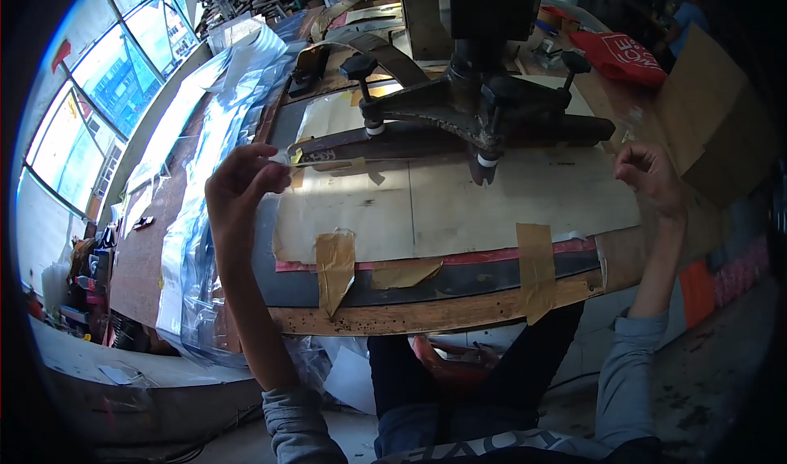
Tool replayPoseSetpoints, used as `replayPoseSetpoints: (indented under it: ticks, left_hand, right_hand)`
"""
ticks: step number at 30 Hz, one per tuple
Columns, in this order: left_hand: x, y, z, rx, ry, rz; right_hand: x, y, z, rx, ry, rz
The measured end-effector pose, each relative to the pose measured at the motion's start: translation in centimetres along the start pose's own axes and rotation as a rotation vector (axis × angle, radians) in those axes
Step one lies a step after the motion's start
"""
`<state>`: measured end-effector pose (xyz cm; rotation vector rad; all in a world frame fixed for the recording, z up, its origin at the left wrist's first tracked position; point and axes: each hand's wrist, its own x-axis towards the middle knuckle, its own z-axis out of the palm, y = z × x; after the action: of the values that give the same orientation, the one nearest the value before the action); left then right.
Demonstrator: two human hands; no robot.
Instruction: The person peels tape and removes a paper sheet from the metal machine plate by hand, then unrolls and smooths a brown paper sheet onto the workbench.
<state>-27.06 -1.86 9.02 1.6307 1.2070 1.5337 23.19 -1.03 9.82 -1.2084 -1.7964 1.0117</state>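
Note:
My left hand [244, 179] is raised at the left edge of the work surface, thumb and fingers pinched close to the yellow-marked end of a long dark bar [328, 147]. Whatever lies between those fingertips is too small to make out. Off the bar's right end, my right hand [652, 177] is held up with fingers curled in, and its grip is also unclear. The bar sits beneath a black metal press head [471, 107] with several knobs. Under it lies a pale board [369, 210] with a dark line, fixed at the front by brown tape [334, 271].
Clear plastic sheeting [197, 243] runs along the left side. A red bag [623, 56] and an open cardboard box [713, 107] stand at the right. The wooden table edge [426, 316] is just before my lap. Other people are partly visible at the back.

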Motion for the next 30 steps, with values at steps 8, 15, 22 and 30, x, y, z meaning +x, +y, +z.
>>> replayPoseSetpoints:
  ticks: [8,15,22,30]
  left_hand:
    - [0.9,-1.7,-3.5,0.019,0.164,-0.011]
    - [0.7,-1.6,-3.5,0.111,0.107,-0.037]
    - [0.5,-1.1,-3.5,0.305,0.122,-0.166]
    - [0.5,-0.9,-3.5,0.408,0.068,-0.200]
  right_hand:
    - [0.8,-1.7,0.8,0.061,-0.010,-0.065]
    - [0.5,-1.2,0.6,0.048,0.009,-0.099]
    - [0.4,0.4,0.1,0.089,0.023,-0.109]
    - [0.2,1.1,-0.3,0.122,0.011,-0.077]
